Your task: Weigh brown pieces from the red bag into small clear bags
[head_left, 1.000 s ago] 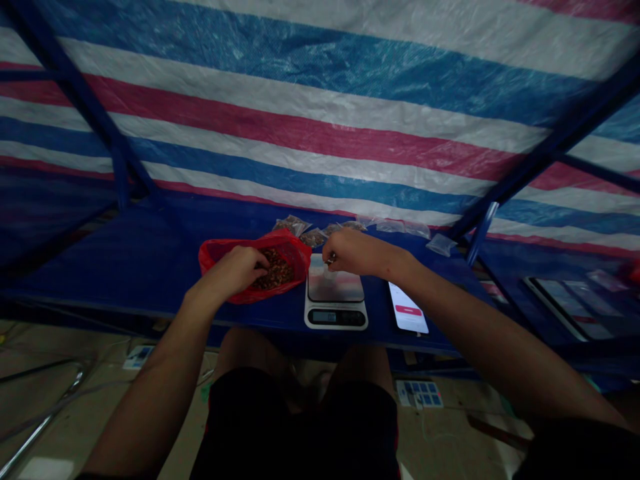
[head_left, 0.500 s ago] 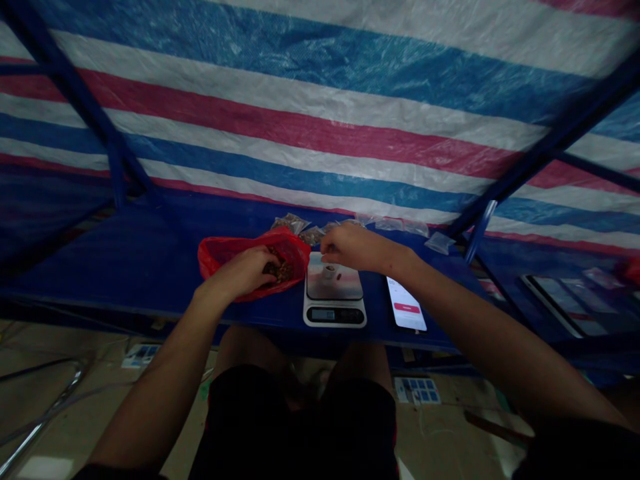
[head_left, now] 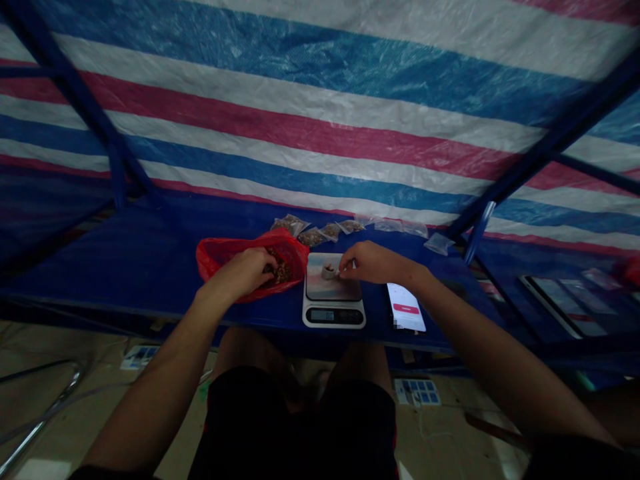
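My left hand [head_left: 253,269] reaches into a red plastic bag [head_left: 213,255]. Its fingers are curled together against small brown pieces [head_left: 283,269], and the fingertips are partly hidden. On the steel plate of a white digital scale [head_left: 334,319] stands a small pale cup [head_left: 329,273] with a little dark matter in it. My right hand [head_left: 367,263] is over the plate's right side, thumb and forefinger pinched just beside the cup. What the pinch holds, if anything, is too small to make out.
Behind the scale lie several small clear bags of brown pieces [head_left: 311,236]. Farther right are flat clear bags [head_left: 403,227]. A lit phone [head_left: 407,308] lies right of the scale on the blue table [head_left: 125,267]. Blue frame posts [head_left: 85,100] and a striped tarp [head_left: 310,127] stand beyond.
My right hand has moved down and right from above the cup to beside it. The dark piece that lay right of the cup no longer shows. The left hand has barely moved.
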A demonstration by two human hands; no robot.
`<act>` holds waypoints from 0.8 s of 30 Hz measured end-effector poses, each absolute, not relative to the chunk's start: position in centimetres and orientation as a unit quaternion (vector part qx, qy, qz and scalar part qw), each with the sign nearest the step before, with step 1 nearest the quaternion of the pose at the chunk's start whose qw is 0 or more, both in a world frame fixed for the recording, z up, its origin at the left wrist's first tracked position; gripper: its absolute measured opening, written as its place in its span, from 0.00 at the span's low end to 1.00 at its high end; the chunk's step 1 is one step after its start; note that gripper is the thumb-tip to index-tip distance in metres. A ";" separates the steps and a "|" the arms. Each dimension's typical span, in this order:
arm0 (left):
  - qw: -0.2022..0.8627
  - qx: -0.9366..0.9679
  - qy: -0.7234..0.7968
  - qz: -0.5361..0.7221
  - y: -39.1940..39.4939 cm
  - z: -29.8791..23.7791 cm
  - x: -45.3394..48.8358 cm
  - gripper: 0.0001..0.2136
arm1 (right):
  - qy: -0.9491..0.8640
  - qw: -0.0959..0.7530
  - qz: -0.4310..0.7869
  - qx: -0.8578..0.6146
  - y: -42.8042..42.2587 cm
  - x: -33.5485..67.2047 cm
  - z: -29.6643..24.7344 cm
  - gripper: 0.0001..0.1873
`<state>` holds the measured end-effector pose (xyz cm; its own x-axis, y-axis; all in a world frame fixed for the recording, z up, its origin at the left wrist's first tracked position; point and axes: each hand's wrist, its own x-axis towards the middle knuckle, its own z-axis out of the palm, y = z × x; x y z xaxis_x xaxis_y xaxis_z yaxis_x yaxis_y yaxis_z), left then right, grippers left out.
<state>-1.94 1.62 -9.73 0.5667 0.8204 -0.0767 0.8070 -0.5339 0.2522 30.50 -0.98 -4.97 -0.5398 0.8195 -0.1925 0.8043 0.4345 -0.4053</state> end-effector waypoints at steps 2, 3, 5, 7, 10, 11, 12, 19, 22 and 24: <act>0.123 0.876 0.464 0.035 1.7 -9.7 -1.9 0.09 | -0.849 0.034 0.251 -0.464 -0.9 30.5 -5.7 0.11; 0.119 0.875 0.468 0.038 1.6 -9.6 -1.9 0.09 | -0.849 0.039 0.259 -0.458 -0.9 30.5 -6.0 0.11; 0.115 0.873 0.473 0.035 1.5 -9.5 -1.8 0.09 | -0.849 0.042 0.269 -0.453 -0.8 30.5 -6.2 0.10; 0.116 0.874 0.471 0.025 1.3 -9.4 -1.7 0.09 | -0.845 0.040 0.273 -0.458 -0.8 30.7 -6.1 0.10; 0.120 0.880 0.459 0.018 1.1 -9.4 -1.6 0.09 | -0.838 0.053 0.271 -0.472 -0.9 31.2 -5.3 0.10; 0.120 0.881 0.458 0.018 1.1 -9.4 -1.6 0.09 | -0.835 0.064 0.268 -0.477 -0.9 31.3 -4.9 0.11; 0.122 0.881 0.458 0.019 1.1 -9.4 -1.6 0.09 | -0.832 0.078 0.265 -0.482 -0.9 31.3 -4.6 0.11; 0.130 0.872 0.471 0.024 1.6 -9.4 -2.0 0.10 | -0.844 0.142 0.229 -0.464 -1.3 29.5 -4.2 0.13; 0.128 0.875 0.467 0.015 2.0 -9.5 -2.5 0.10 | -0.833 0.171 0.230 -0.474 -1.6 29.2 -4.6 0.13; 0.134 0.874 0.467 0.016 2.2 -9.4 -2.8 0.11 | -0.814 0.196 0.246 -0.488 -1.9 29.5 -4.7 0.12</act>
